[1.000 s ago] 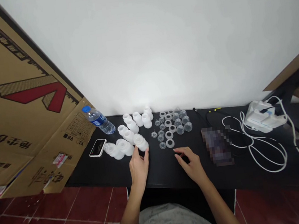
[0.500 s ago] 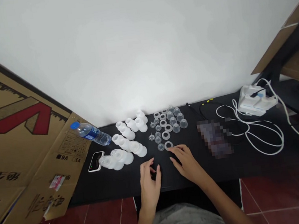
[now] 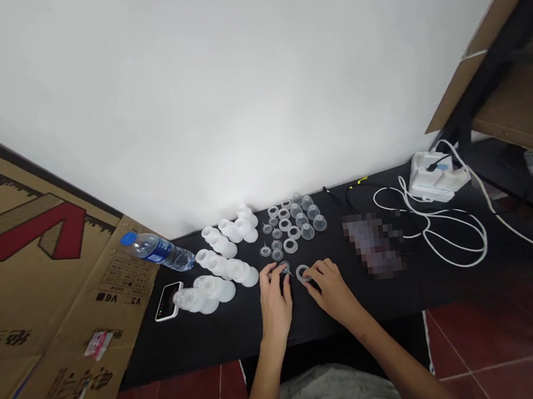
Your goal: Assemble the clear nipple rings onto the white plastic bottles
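Observation:
My left hand [image 3: 275, 299] has its thumb and fingers closed on a small clear disc [image 3: 285, 267] with a thin stem, at the near end of the disc rows. Just to the right, my right hand [image 3: 332, 287] grips a translucent ring [image 3: 299, 273] by its right side, near the table surface. Beyond the hands lie more rings [image 3: 290, 246] in a column, with small clear discs [image 3: 277, 255] on their left. Clear dome-shaped cups [image 3: 319, 223] stand to the right of the rings. Several white, wide-mouthed plastic pieces [image 3: 216, 288] are grouped to the left.
On the black table [image 3: 205, 336], a water bottle [image 3: 161, 250] lies at the left and a phone [image 3: 168, 302] in front of it. A blurred-out object [image 3: 374, 244], a white cable [image 3: 483, 244] and a white power block [image 3: 438, 175] are rightward. A cardboard box [image 3: 31, 306] borders the left.
My left hand has moved forward and taken hold of a small clear disc. My right fingers have closed on the nearest ring, which now sits apart from its column. The view has shifted slightly.

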`<state>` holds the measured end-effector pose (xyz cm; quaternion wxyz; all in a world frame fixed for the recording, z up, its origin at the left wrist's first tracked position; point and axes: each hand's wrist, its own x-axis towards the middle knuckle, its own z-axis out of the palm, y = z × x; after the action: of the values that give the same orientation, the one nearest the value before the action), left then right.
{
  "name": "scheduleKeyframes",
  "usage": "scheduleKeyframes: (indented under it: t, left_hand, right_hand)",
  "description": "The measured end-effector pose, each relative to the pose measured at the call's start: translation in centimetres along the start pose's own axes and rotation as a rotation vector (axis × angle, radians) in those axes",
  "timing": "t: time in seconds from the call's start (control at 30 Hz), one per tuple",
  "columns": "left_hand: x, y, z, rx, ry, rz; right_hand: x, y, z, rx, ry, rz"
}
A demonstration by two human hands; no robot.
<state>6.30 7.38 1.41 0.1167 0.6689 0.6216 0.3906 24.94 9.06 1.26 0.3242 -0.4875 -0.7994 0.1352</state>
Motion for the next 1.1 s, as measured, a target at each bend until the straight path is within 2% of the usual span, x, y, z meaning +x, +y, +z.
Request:
scheduleKeyframes:
  t: [0.13,0.23,0.33,0.5,0.63,0.9,1.1]
  left_hand:
    - [-0.1,0.1,0.0,-0.027,-0.041,0.088]
    - [0.0,0.2,-0.1,-0.068,-0.036,0.062]
    - [0.1,0.2,-0.2,-0.144,-0.010,0.002]
    - [-0.1,-0.1,-0.4,-0.302,-0.020,-0.073]
    - [-0.3,-0.1,-0.4,-0.388,-0.070,-0.077]
    - [-0.4,0.1,-0.4,-0.383,-0.155,0.030]
    - [-0.4,0.0,-0.4,-0.392,-0.140,-0.020]
  right_hand:
    - [0.1,0.6,0.0,0.186,0.058,0.004]
    - [0.1,0.8,-0.5,0.376,0.123,0.076]
    - [0.2,0.8,-0.9,0.472,0.131,0.147]
    - [0.2,0.6,-0.9,0.520,0.101,0.141]
    - [0.1,0.6,-0.8,0.540,0.069,0.124]
    - [0.0,0.5,-1.1,0.544,0.015,0.049]
    - [0.0,0.3,-1.2,0.550,0.023,0.048]
